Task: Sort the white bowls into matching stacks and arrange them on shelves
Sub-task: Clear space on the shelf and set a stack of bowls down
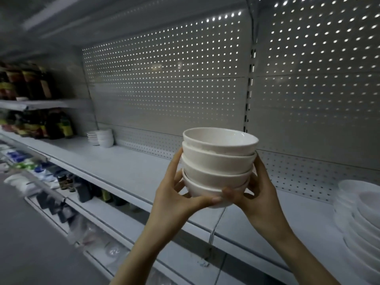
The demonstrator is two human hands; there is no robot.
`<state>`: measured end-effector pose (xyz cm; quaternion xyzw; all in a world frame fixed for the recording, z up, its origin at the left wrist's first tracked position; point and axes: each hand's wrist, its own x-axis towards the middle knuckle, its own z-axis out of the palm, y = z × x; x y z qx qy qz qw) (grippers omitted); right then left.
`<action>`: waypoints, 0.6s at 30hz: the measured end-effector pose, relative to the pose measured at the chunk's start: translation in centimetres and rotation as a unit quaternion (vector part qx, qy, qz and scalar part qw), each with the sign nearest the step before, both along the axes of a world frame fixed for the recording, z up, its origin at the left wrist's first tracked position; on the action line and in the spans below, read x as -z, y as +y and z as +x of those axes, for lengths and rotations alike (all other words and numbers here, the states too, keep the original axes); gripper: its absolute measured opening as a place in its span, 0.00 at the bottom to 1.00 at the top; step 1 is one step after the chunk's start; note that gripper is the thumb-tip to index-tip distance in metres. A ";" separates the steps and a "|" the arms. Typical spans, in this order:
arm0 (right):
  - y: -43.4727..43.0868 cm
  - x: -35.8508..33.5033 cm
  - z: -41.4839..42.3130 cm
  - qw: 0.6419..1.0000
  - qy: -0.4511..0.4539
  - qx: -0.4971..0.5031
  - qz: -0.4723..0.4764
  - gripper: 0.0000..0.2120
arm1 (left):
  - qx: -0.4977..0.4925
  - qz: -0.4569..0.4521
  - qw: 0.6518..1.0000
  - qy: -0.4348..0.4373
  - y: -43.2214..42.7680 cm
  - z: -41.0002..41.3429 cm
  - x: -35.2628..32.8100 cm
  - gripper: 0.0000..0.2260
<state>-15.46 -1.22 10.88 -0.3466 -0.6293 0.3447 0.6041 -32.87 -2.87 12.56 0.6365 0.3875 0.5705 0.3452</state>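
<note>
A stack of several white bowls (pixel 219 161) is held up in the air in front of the white shelf (pixel 127 167). My left hand (pixel 174 194) grips the stack from the left, its thumb under the bottom bowl. My right hand (pixel 259 190) cups it from the right, fingers wrapped round the lower bowls. Far back on the same shelf stands a small stack of white bowls (pixel 105 137) beside a lower stack of small white dishes (pixel 92 137). At the right edge sits a tall stack of wide white plates or bowls (pixel 362 219).
A perforated metal back panel (pixel 168 79) rises behind the shelf. Dark bottles (pixel 55 126) crowd the left end of the shelf and the shelf above. Lower shelves (pixel 67 186) hold bottles and packets. A grey floor or counter edge (pixel 24 243) lies lower left.
</note>
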 end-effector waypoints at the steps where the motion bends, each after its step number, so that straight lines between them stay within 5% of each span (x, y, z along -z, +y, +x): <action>1: 0.5 0.1 -1.0 1.000 0.000 -0.002 -0.004 0.54 | -0.002 -0.002 1.000 -0.004 0.5 -1.0 0.2 0.46; 18: 18.3 1.5 -13.0 0.998 0.015 -0.048 -0.024 0.54 | -0.050 -0.016 0.999 -0.013 17.0 -12.5 1.8 0.48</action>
